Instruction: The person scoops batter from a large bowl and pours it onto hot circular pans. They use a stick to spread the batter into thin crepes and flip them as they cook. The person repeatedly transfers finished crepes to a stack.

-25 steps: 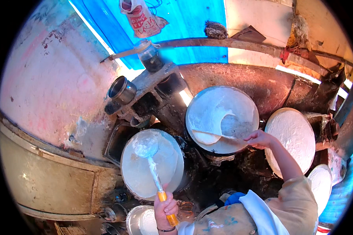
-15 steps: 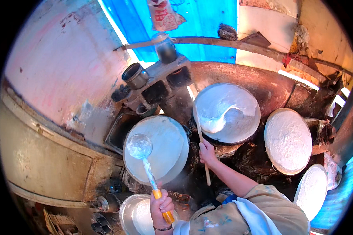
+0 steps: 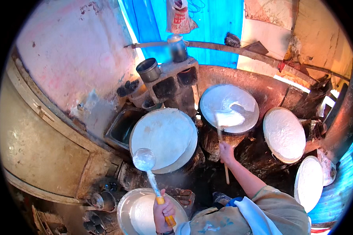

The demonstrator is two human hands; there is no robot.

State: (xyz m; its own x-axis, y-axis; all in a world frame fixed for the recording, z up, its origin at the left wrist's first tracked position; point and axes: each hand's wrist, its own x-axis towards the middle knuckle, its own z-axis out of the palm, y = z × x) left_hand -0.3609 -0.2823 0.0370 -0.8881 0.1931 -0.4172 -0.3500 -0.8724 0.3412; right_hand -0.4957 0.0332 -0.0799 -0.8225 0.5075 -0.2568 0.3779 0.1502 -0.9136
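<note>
As I look down, a big round pan (image 3: 184, 159) sits on my left, with a flat white sheet (image 3: 161, 133) over most of it. Past my right hand (image 3: 226, 152) is another round pan (image 3: 251, 116), with white batter (image 3: 219, 98) smeared on it. A bowl (image 3: 123, 213) of white stuff sits low, beside my left hand (image 3: 164, 211). Those fingers are curled tight around a long ladle (image 3: 144, 159) by its yellow handle; its cup is over the big pan's near edge. My right hand grips a thin stick (image 3: 219, 135). Its blurry tip points at the batter; I can't tell if they touch.
</note>
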